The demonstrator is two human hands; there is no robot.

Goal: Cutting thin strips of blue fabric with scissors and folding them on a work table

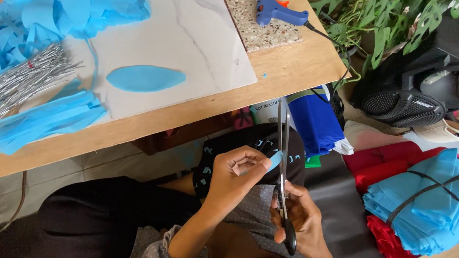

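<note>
The left hand [233, 174] pinches a blue paper bit [274, 160] while the right hand [302, 220], at its 3 o'clock, grips scissors [282, 162] mid-snip; next, steady closing

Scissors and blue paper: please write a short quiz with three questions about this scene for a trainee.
1. True or false: the right hand holds the scissors.
2. What does the left hand pinch?
A. a silver wire
B. a small blue piece
C. the glue gun
3. Fill in: the single blue petal shape lies on the white ______ board.

Key:
1. True.
2. B; the piece meets the scissor blades.
3. Marbled. The silver wires lie at its left edge, and the glue gun rests on a speckled tile.
</note>
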